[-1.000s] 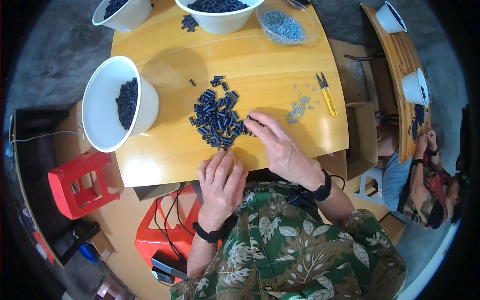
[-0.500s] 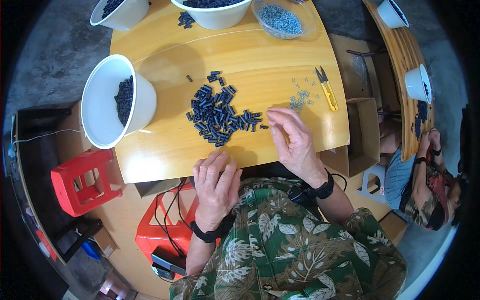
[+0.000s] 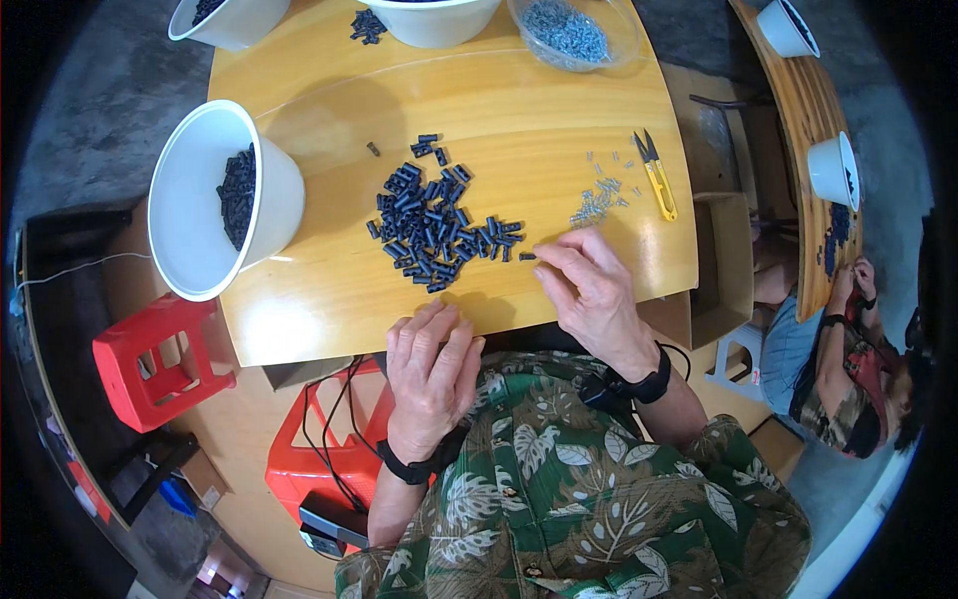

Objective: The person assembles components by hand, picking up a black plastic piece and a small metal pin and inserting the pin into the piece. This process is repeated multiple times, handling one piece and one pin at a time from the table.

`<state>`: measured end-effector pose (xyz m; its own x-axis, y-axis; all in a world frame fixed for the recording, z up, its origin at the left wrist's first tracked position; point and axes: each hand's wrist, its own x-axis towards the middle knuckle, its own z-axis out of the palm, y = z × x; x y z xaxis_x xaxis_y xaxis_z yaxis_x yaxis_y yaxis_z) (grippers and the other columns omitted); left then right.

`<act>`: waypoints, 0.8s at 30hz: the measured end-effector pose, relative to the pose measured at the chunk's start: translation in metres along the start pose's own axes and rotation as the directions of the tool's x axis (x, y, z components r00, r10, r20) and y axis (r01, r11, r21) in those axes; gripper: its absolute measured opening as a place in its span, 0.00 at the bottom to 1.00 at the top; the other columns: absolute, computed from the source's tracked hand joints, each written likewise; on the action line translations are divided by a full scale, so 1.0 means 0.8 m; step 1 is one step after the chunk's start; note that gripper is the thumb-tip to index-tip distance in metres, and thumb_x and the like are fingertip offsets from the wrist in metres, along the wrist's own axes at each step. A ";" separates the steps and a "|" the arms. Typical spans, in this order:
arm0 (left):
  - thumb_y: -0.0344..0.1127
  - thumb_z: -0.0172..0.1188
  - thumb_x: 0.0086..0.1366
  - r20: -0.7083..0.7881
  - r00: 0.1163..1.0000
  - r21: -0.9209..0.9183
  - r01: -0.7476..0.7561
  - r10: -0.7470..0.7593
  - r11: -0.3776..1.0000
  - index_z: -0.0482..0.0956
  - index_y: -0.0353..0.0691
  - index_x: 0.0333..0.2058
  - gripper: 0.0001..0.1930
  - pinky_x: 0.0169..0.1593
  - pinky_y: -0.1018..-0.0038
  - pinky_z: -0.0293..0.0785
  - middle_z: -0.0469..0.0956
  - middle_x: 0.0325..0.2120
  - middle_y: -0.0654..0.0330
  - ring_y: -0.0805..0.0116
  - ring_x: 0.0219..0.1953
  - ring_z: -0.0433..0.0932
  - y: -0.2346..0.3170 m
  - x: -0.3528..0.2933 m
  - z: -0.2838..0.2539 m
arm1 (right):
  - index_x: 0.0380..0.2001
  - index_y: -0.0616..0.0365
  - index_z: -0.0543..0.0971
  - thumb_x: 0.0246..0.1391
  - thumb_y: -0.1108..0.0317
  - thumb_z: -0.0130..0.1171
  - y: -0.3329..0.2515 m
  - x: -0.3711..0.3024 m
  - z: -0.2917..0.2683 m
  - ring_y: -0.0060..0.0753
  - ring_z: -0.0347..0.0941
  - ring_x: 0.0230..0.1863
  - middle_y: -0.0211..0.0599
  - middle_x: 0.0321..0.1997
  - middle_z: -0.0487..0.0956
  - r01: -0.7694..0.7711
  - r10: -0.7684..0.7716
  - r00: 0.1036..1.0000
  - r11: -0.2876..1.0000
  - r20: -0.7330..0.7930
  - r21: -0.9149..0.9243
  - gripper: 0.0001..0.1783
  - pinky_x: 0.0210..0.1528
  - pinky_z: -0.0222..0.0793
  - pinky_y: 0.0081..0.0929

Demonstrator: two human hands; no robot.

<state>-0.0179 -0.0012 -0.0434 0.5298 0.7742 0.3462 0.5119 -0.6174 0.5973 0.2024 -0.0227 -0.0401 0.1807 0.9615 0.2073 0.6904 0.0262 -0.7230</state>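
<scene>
A heap of small black plastic tubular pieces lies in the middle of the yellow wooden table. At the heap's right end, a single black piece lies slightly apart. My right hand is just right of it, index finger and thumb apart, with the index fingertip close to the piece; whether they touch I cannot tell. My left hand rests at the near table edge below the heap, fingers laid forward and thumb apart, with nothing visible in it. Small silver screws are scattered beyond my right hand.
Yellow-handled thread snips lie at the table's right. A white tub with black pieces stands left; another white tub and a clear bowl of screws are at the back. A person sits at another table on the right.
My right hand has come down nearer the single black piece, its index fingertip lowering toward it. My left hand stays at the table edge. The whole view has shifted slightly.
</scene>
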 end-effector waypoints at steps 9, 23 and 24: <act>0.22 0.69 0.52 0.001 1.000 -0.018 0.026 -0.026 1.000 0.80 0.35 0.41 0.16 0.50 0.59 0.73 0.80 0.42 0.53 0.50 0.48 0.78 0.002 0.004 0.000 | 0.32 0.59 0.81 0.50 0.76 0.67 -0.003 0.016 0.013 0.40 0.75 0.30 0.37 0.30 0.75 0.064 -0.065 0.998 0.995 -0.002 -0.077 0.05 0.31 0.72 0.33; 0.21 0.68 0.52 -0.021 1.000 -0.024 0.023 -0.023 0.999 0.80 0.34 0.41 0.16 0.50 0.59 0.74 0.80 0.42 0.52 0.50 0.47 0.79 0.002 0.003 -0.001 | 0.31 0.59 0.80 0.50 0.77 0.66 -0.001 0.040 0.016 0.42 0.77 0.31 0.38 0.31 0.76 0.034 -0.033 0.995 0.999 -0.090 0.005 0.05 0.33 0.74 0.35; 0.21 0.68 0.52 -0.024 0.999 -0.026 0.025 -0.026 0.999 0.80 0.34 0.41 0.16 0.50 0.60 0.74 0.80 0.42 0.52 0.51 0.47 0.79 0.002 0.003 -0.001 | 0.31 0.59 0.80 0.50 0.77 0.66 -0.002 0.044 0.016 0.42 0.77 0.31 0.38 0.31 0.76 0.019 -0.019 0.996 1.000 -0.090 -0.002 0.05 0.33 0.74 0.35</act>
<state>-0.0164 -0.0001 -0.0406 0.4999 0.7930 0.3482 0.5070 -0.5939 0.6247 0.1988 0.0142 -0.0402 0.2299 0.9323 0.2792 0.6954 0.0434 -0.7174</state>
